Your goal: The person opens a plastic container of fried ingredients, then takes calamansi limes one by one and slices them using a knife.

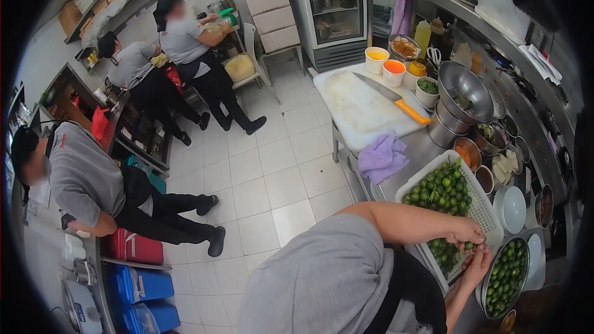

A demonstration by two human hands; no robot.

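My left hand (467, 231) reaches over a white perforated basket (495, 226) and pinches a small green lime (469, 245). Just below it, my right hand (477, 264) has its fingers drawn together close beside that fruit; what lies between them is hidden. Loose green limes (438, 188), a few with leaves, fill much of the basket under my left forearm. Near my right hand stands a round metal bowl (526, 272) with many more limes.
Left of the basket lies a purple cloth (382, 157). An orange-handled knife (390, 97) rests on a white cutting board (352, 108). White bowls (510, 209) and a large metal bowl (465, 86) line the counter. Co-workers (93, 179) stand across the tiled floor.
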